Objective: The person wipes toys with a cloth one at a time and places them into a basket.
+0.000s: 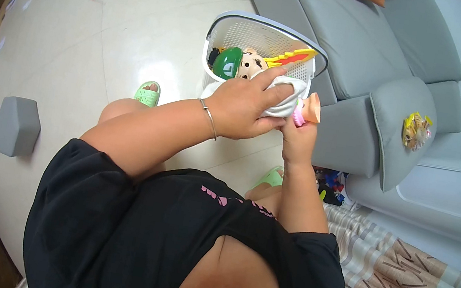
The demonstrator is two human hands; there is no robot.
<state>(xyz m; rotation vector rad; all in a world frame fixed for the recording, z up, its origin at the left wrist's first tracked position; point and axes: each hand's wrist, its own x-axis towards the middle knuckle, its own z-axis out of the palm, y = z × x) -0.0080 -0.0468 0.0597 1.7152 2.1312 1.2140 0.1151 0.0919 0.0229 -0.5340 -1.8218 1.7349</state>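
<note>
My left hand [242, 107], with a bangle at the wrist, is closed over a white cloth [283, 105], its fingers pressing from above. My right hand [298, 140] grips a pink and peach-coloured toy [310, 109]; the cloth lies against it and hides most of its shape. Just beyond both hands stands a white plastic basket [232, 34] with a dark handle. Inside it I see a toy figure with a green cap [228, 64] and a moustached face, and a yellow and red toy [293, 59]. The cloth and my left hand cover part of the basket's near side.
A grey sofa [354, 49] runs along the right, with a yellow packet [416, 131] on its cushion. A grey hexagonal stool [17, 127] stands at left. Dark items [329, 184] lie on the floor by the sofa, near a patterned curtain [403, 274].
</note>
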